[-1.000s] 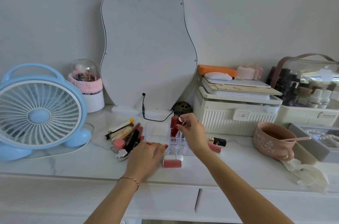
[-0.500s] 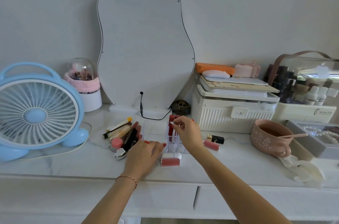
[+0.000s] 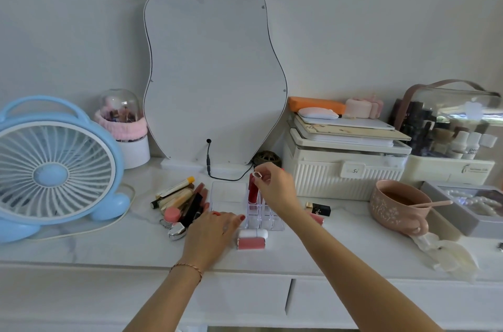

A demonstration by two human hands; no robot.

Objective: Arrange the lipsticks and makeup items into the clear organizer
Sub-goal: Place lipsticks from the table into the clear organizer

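Observation:
The clear organizer stands on the white marble top below the mirror. A red lipstick tube is upright in one of its small slots, and my right hand pinches its top. My left hand rests flat on the counter against the organizer's front left corner, holding nothing. A pile of lipsticks and tubes lies left of the organizer. A pink-and-white tube lies in front of it. A black lipstick and a pink one lie to its right.
A blue fan stands at the far left, the pear-shaped mirror with its black cable behind the organizer. A cream storage box, a pink mug with a spoon, a grey pearl box and a hair clip fill the right.
My right hand has lowered the red lipstick deeper into its organizer slot. My left hand has stayed beside the organizer. The camera has shifted slightly.

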